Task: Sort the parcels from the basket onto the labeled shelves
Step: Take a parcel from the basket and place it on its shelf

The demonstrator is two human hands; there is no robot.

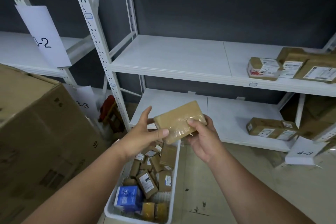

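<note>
I see a tan parcel (pixel 180 121) under glossy clear tape, a white basket (pixel 175 183), white shelves (pixel 169 56), and a blue, possibly printed, box (pixel 127 196).

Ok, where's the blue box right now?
In the head view, the blue box lies in the near left corner of the white basket on the floor, beside two yellow-taped parcels.

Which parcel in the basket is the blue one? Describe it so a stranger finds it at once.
Start at the white basket on the floor, below both hands. Go to its near end, on the left side. There lies the blue box with white print, the only blue parcel among brown, tape-wrapped ones; two small yellowish packs sit just to its right.
</note>
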